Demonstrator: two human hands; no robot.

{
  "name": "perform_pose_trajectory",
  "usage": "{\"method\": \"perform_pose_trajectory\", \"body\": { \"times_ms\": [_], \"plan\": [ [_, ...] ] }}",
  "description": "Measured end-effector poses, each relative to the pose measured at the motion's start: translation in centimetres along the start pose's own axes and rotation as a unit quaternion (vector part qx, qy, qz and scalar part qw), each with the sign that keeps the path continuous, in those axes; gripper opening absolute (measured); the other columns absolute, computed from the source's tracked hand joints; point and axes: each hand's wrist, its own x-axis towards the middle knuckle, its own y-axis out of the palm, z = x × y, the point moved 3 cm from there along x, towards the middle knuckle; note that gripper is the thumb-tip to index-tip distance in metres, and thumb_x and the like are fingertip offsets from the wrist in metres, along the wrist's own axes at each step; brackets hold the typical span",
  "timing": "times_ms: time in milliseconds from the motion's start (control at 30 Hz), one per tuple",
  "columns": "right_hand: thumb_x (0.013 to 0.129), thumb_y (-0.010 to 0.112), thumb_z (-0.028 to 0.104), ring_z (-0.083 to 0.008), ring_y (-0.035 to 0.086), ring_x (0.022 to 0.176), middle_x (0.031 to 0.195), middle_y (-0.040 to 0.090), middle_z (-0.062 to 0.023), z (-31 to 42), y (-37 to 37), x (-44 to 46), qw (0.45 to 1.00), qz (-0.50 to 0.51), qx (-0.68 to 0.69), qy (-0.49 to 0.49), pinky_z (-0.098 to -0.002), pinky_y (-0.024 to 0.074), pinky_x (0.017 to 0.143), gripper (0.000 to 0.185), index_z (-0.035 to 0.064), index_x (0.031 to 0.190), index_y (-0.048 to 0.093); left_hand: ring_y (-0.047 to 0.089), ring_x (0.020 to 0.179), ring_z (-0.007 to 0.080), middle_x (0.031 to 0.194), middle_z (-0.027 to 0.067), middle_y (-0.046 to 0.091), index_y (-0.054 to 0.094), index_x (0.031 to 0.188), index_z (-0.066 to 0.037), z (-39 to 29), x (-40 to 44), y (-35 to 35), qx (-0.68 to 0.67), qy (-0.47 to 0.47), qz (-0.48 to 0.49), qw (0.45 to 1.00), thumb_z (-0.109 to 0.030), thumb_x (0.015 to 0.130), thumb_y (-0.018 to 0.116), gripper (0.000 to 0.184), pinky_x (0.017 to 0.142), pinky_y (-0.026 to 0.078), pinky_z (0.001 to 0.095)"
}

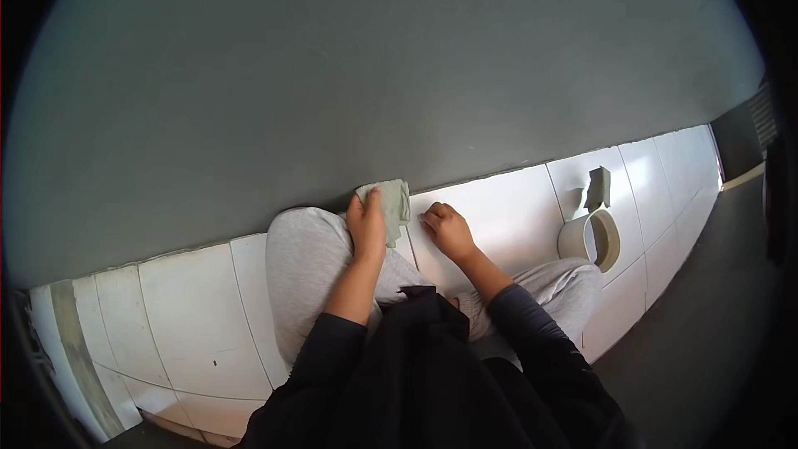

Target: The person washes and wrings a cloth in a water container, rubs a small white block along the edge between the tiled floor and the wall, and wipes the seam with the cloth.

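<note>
My left hand (366, 220) is closed on a folded grey-green cloth (395, 204), thumb across its face. The cloth hangs over my bent knee, close to the foot of the grey wall (374, 75). To the right, my right hand (447, 231) is held above the white floor tiles, apart from the cloth. Its fingers are curled in and pressed together near the base of the wall; whether something small is pinched at the fingertips cannot be made out.
A cream round tub (573, 239) stands on the tiles (507, 199) at right. Beside its rim is a grey-green piece (598, 187) of unclear kind. My crossed legs in grey trousers (303, 270) lie close to the wall. A dark surface (698, 308) borders the tiles at right.
</note>
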Motion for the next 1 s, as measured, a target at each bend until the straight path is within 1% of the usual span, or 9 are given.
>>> {"method": "perform_pose_trajectory", "body": {
  "times_ms": [33,133,167,300,433,567,733,900,1000],
  "plan": [
    [0.069,0.063,0.004,-0.0263,0.058,0.075,0.080,0.058,-0.0089,0.0,-0.1,0.1,1.000,-0.003,0.001,-0.002,-0.0365,0.0496,0.068,0.010,0.0037,0.078,0.063,0.054,0.086,0.0116,0.093,0.0047,0.061,0.058,0.099,0.000,-0.1,-0.1,0.0,0.000,-0.002,-0.003,1.000,-0.019,0.089,0.052,0.023,0.079,0.042,0.0266],
    [0.069,0.062,0.004,-0.0254,0.058,0.075,0.080,0.058,-0.0080,-1.9,-0.4,1.6,0.990,-0.068,-0.036,0.117,-0.0366,0.0494,0.067,0.009,0.0042,0.077,0.063,0.054,0.086,0.0118,0.092,0.0048,0.061,0.058,0.097,0.000,-0.1,-0.1,-0.2,-0.005,-0.010,-0.008,1.000,-0.019,0.088,0.052,0.022,0.078,0.042,0.0266],
    [0.069,0.062,0.004,-0.0254,0.058,0.075,0.080,0.058,-0.0080,-1.7,-0.1,1.3,0.990,-0.068,-0.034,0.117,-0.0366,0.0494,0.067,0.009,0.0042,0.077,0.063,0.054,0.085,0.0117,0.092,0.0048,0.061,0.058,0.097,0.000,-0.1,0.0,-0.3,-0.012,-0.006,-0.005,1.000,-0.018,0.087,0.053,0.022,0.078,0.042,0.0265],
    [0.069,0.064,0.006,-0.0253,0.059,0.076,0.079,0.058,-0.0073,0.9,0.8,0.0,0.999,0.016,-0.013,-0.026,-0.0364,0.0499,0.067,0.009,0.0049,0.078,0.064,0.053,0.081,0.0112,0.089,0.0042,0.061,0.059,0.094,0.001,-0.5,-0.1,0.1,-0.024,0.003,-0.013,1.000,-0.017,0.084,0.054,0.021,0.075,0.042,0.0262],
    [0.070,0.062,0.004,-0.0281,0.058,0.075,0.079,0.057,-0.0097,-1.0,0.0,1.7,0.994,-0.059,-0.033,0.090,-0.0388,0.0487,0.067,0.007,0.0042,0.076,0.063,0.053,0.078,0.0106,0.086,0.0038,0.060,0.059,0.091,0.001,-0.6,-0.4,-0.2,-0.018,0.012,-0.009,1.000,-0.017,0.084,0.053,0.020,0.072,0.042,0.0260],
    [0.070,0.063,0.006,-0.0262,0.059,0.074,0.078,0.057,-0.0080,1.2,0.9,0.1,1.000,0.018,0.007,-0.008,-0.0365,0.0496,0.069,0.007,0.0049,0.076,0.063,0.052,0.074,0.0093,0.081,0.0029,0.060,0.059,0.086,0.000,-1.4,-0.5,0.5,-0.029,0.033,-0.018,0.999,-0.016,0.083,0.054,0.017,0.069,0.042,0.0251],
    [0.070,0.062,0.005,-0.0275,0.058,0.077,0.079,0.057,-0.0083,-0.4,0.4,1.8,0.996,-0.042,-0.015,0.078,-0.0367,0.0497,0.068,0.006,0.0048,0.076,0.063,0.050,0.070,0.0073,0.076,0.0008,0.059,0.059,0.082,0.000,-1.0,-0.8,-0.2,-0.039,0.048,0.000,0.998,-0.013,0.082,0.054,0.014,0.064,0.041,0.0232],
    [0.070,0.064,0.007,-0.0242,0.059,0.078,0.080,0.058,-0.0066,2.1,1.1,0.0,0.999,0.043,-0.007,0.006,-0.0354,0.0507,0.070,0.007,0.0059,0.077,0.064,0.048,0.065,0.0057,0.071,-0.0013,0.057,0.058,0.076,0.000,-1.9,-1.0,0.5,-0.029,0.071,-0.021,0.997,-0.012,0.082,0.055,0.013,0.060,0.040,0.0223],
    [0.070,0.064,0.007,-0.0253,0.059,0.078,0.080,0.058,-0.0072,1.5,1.1,1.4,0.999,-0.002,-0.008,0.049,-0.0357,0.0502,0.069,0.008,0.0054,0.077,0.064,0.048,0.065,0.0060,0.070,0.0002,0.057,0.057,0.076,0.001,-1.9,-1.0,0.5,-0.006,0.080,-0.015,0.997,-0.012,0.083,0.054,0.014,0.060,0.041,0.0231]
  ]
}}
